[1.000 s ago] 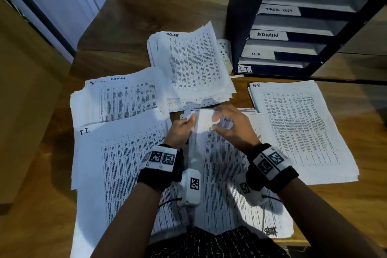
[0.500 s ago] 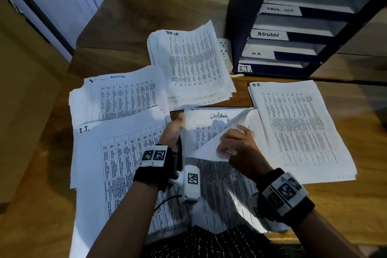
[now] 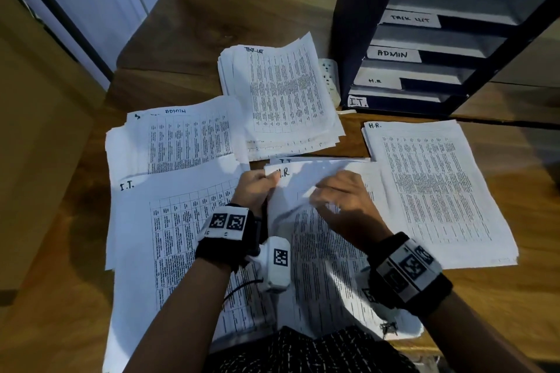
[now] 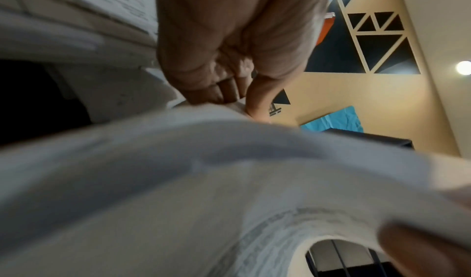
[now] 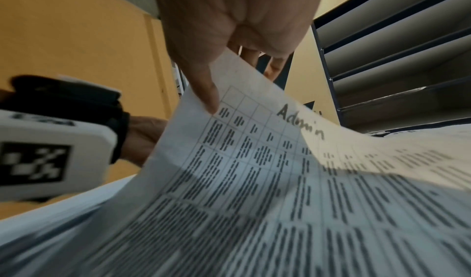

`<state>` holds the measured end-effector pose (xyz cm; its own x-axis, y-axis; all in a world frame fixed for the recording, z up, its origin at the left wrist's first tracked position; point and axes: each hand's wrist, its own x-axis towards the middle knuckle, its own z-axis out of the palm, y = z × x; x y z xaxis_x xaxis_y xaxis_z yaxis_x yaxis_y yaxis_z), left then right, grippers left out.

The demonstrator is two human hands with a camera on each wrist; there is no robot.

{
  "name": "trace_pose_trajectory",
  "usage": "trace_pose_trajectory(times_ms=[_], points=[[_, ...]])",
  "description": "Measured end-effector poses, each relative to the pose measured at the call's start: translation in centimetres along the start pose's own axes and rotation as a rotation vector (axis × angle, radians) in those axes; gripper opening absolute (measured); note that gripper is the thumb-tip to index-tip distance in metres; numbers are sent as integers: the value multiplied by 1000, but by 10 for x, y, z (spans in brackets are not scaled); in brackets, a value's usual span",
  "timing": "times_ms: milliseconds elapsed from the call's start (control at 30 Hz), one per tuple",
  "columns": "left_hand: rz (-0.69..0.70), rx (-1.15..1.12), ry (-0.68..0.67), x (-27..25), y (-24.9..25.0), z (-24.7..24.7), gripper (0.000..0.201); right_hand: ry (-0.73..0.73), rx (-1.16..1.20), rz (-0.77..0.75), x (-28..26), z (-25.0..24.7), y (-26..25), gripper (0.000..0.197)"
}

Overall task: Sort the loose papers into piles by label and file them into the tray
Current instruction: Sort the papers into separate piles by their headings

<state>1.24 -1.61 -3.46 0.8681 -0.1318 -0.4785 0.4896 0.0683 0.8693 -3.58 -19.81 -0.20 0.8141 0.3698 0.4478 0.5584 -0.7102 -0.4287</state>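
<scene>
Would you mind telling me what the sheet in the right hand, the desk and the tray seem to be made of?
Sheet: thin matte paper; it bends in the right hand and light glows through it.
Desk: wood or wood-look laminate, with visible grain and a soft sheen.
Tray: dark frame with smooth grey shelves, possibly metal or plastic; unclear.

Bare forearms, each with a black wrist strap (image 3: 225, 247) — white marker-printed camera pods (image 3: 277, 263) attached — above black white-flecked clothing (image 3: 303, 351).

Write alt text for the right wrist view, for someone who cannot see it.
A right hand pinches the top edge of a printed sheet handwritten "Admin", lifting it. A dark slotted tray stands behind.
</scene>
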Motion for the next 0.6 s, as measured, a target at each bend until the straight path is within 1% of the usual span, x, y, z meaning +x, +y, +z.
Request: trace_pose_trajectory(times_ms=[67, 100, 167, 200, 267, 300, 333, 400, 467, 500, 533, 567, 600], points=[[16, 24, 52, 3, -1, 0, 31, -10, 20, -55, -17, -1, -3, 17], [16, 7, 61, 4, -1, 0, 37, -36, 41, -63, -25, -1, -4, 16], [7, -39, 90, 5, -4, 3, 57, -65, 58, -60, -38, 1, -2, 13], [-4, -56, 109, 4, -6, 5, 56, -67, 66, -45, -41, 1, 0, 13], [6, -55, 145, 1, -3, 9, 47, -29, 67, -10, -39, -1, 2, 15], [45, -12, 165, 0, -1, 11, 43, 8, 44, -2, -34, -4, 3, 17], [98, 88, 199, 0, 1, 13, 41, 47, 9, 1, -27, -6, 4, 18], [253, 293, 240, 0, 4, 15, 48, 88, -18, 46, -12, -9, 6, 20], [385, 329, 180, -8, 12, 19, 63, 102, 40, 121, 4, -12, 7, 21], [428, 312, 102, -13, 18, 21, 74, 108, 71, 144, 11, -14, 7, 22], [429, 301, 2, -17, 21, 23, 87, 113, 88, 157, 18, -14, 7, 22], [390, 321, -94, -22, 24, 25, 94, 118, 97, 166, 25, -15, 7, 20], [330, 351, -178, -26, 25, 25, 85, 127, 101, 170, 32, -15, 6, 15]])
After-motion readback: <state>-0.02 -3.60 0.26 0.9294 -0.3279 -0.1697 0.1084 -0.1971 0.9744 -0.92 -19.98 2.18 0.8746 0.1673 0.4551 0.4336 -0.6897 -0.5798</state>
